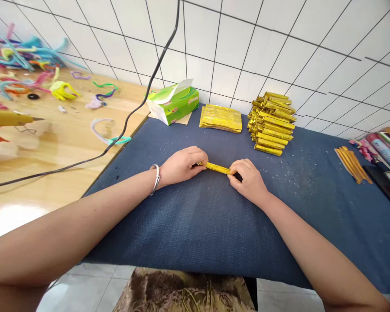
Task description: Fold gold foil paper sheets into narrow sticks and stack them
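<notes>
A narrow folded strip of gold foil paper lies on the dark blue cloth between my hands. My left hand, with a silver bangle on the wrist, pinches the strip's left end. My right hand pinches its right end with curled fingers. Behind them stands a tall pile of folded gold strips, and to its left a flat stack of gold foil sheets.
A green tissue box sits at the cloth's far left corner. A black cable hangs across the wooden table, which carries coloured pipe cleaners and a glue gun. Loose gold strips and rolls lie at right.
</notes>
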Tool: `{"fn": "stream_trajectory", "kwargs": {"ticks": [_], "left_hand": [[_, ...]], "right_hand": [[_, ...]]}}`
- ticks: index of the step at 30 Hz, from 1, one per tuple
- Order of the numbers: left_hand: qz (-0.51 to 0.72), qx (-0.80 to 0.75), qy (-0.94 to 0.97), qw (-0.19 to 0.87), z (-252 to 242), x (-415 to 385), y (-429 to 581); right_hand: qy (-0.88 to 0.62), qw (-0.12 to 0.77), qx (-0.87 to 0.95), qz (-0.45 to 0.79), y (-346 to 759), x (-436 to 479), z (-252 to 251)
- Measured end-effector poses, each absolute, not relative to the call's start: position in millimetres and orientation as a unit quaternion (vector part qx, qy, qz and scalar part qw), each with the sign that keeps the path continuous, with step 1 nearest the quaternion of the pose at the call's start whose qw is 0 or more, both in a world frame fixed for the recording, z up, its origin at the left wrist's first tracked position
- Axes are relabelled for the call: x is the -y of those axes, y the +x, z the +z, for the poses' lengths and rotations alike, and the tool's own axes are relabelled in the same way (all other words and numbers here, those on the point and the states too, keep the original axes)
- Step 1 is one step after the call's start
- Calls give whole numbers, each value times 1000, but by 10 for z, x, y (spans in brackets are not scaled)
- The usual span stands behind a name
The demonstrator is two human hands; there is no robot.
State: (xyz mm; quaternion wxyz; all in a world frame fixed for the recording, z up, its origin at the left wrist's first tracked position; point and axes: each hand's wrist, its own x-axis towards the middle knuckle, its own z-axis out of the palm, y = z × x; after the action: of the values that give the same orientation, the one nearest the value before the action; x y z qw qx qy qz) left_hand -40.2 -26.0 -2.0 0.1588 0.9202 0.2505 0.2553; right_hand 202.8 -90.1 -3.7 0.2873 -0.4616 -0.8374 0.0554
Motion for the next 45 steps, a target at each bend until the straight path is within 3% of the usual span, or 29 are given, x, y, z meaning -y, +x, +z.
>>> {"fn": "stream_trajectory", "kwargs": {"ticks": [19,29,36,45], "left_hand": [[239,-251,931,110,-35,254,-371],[253,-256,914,188,12,270,-369],[389,-421,756,317,-47,146,-438],[450,-444,694,344,-97,83,-451]], "right_hand": [[-454,265,850,26,2067,863,-31],[-448,268,853,19,2074,866,-31],[-430,280,858,-19,2070,888,-1],[-401,244,876,-114,2175,890,51]]}}
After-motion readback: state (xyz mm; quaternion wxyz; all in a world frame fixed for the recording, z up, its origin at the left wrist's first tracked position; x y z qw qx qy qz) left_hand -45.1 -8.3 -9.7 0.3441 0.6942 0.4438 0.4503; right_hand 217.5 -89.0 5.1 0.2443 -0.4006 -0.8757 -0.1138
